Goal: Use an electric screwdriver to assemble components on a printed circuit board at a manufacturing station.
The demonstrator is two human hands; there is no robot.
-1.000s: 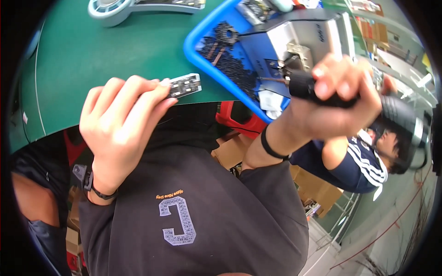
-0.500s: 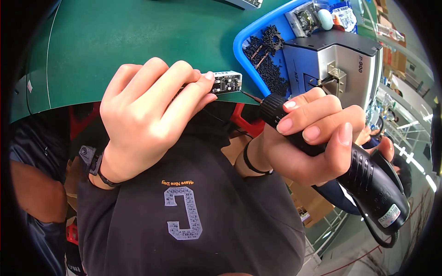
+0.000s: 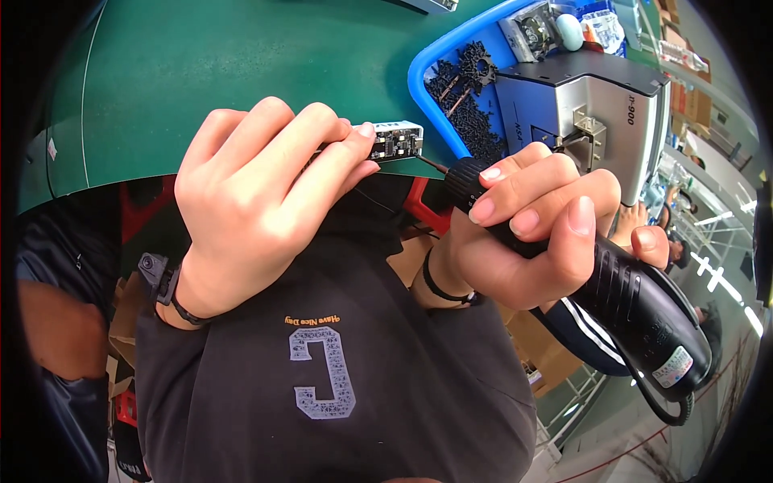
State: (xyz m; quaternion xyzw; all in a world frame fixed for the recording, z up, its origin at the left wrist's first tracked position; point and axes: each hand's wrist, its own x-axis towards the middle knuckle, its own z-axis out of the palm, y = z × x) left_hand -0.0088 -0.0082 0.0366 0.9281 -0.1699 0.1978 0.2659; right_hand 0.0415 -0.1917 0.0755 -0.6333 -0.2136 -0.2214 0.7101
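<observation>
My left hand [image 3: 254, 197] is closed around a small circuit board unit [image 3: 394, 143], a white-edged block with black board and chips, whose right end sticks out past my fingertips near the table edge. The rest of the unit is hidden under my fingers. In my right hand [image 3: 531, 229] is a black electric screwdriver [image 3: 644, 322], my fingers wrapped round its body. Its thin bit [image 3: 432, 163] points left, with the tip at the lower right corner of the unit; whether it touches a screw is too small to tell.
A blue tray [image 3: 417, 80] with many small black screws [image 3: 475, 121] stands right on the green table [image 3: 241, 56]. In it sits a grey and black screw feeder machine [image 3: 564, 105], with plastic packets [image 3: 531, 32] behind. A red stool [image 3: 427, 208] shows below the table edge.
My right hand and the screwdriver have shifted left and slightly up, bringing the bit to the unit's corner. My left hand has barely moved.
</observation>
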